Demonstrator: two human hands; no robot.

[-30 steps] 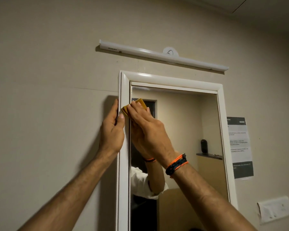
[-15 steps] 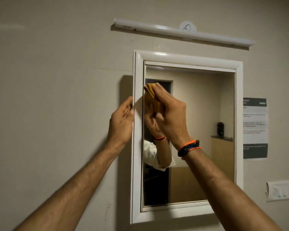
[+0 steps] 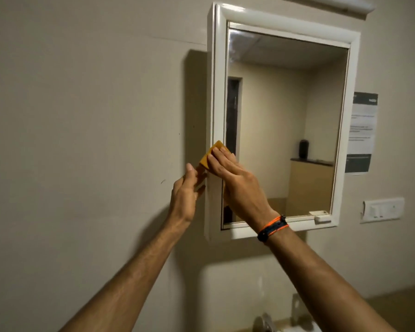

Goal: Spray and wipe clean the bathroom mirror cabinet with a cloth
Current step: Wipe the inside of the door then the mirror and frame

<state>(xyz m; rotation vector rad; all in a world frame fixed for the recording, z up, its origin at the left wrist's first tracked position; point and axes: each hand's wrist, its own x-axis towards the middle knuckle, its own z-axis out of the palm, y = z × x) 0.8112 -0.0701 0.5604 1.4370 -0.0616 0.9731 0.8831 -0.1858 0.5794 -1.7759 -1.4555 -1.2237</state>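
My right hand [image 3: 235,180] presses yellow cloth [image 3: 44,153]... no: cloth sits flat under straight fingers on cabinet frame.

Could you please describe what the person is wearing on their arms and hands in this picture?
Both forearms are bare, with no sleeves or gloves in view. The left hand wears nothing. By the right hand, the wrist carries stacked bands: thin orange cords and a dark band.
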